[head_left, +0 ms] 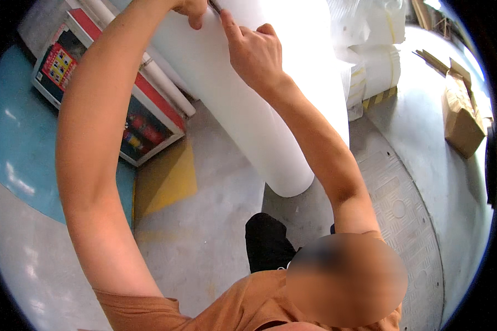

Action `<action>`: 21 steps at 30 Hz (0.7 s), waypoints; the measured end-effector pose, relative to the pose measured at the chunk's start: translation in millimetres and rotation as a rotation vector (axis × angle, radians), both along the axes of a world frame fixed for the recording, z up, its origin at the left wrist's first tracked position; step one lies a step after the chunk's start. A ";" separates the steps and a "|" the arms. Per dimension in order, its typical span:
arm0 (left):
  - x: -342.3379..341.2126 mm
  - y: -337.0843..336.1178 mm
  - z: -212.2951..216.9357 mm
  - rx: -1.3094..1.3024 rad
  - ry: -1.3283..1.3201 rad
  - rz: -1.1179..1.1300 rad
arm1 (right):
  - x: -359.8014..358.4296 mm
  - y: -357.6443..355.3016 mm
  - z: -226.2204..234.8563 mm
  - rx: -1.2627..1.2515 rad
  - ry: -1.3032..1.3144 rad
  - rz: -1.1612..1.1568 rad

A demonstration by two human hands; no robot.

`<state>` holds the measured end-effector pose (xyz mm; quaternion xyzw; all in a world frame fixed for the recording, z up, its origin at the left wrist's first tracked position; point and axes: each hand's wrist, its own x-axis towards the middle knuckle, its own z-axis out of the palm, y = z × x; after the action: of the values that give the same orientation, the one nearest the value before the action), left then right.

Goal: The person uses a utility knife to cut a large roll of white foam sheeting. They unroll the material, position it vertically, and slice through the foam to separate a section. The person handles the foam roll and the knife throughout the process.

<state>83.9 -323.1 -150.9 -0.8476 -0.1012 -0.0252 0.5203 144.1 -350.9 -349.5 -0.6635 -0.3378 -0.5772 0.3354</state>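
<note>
A large white roll point(232, 110) of sheet material leans away from me, its rounded end near the floor. My left hand point(192, 11) is at the top edge, over the roll's upper part; the edge cuts off most of its fingers. A bent finger or thumb points down there, and the hand looks closed. Beside it shows a short thin dark object point(215, 6), too small and cut off to name. Close to that object is the tip of my right index finger. My right hand point(257, 52) lies over the roll, index finger stretched out and another finger bent.
A red and white cabinet point(159, 102) with fire extinguishers point(143, 129) stands on the left, alongside a white pipe point(168, 88). Wrapped white bundles point(378, 60) are stacked behind the roll on the right. A cardboard box point(463, 113) sits at far right. Yellow paint point(168, 179) marks the floor.
</note>
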 end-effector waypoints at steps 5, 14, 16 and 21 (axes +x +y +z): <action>-31.5 -2.2 4.7 -0.087 0.015 -0.027 | -24.7 -9.5 -60.4 -0.141 0.087 0.020; -7.9 -2.3 0.5 -0.271 0.215 0.196 | -44.8 -36.4 -130.2 -0.044 0.092 0.154; -9.4 4.3 -4.8 -0.261 0.125 0.211 | -43.3 -26.8 -94.2 -0.041 0.083 0.149; -6.6 -3.0 -10.1 -0.151 0.116 -0.017 | -11.9 -12.6 -47.8 -0.002 0.046 0.079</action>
<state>77.4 -326.0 -161.0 -0.8853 -0.0655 0.0271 0.4596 132.2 -363.6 -397.4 -0.6631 -0.3566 -0.5476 0.3651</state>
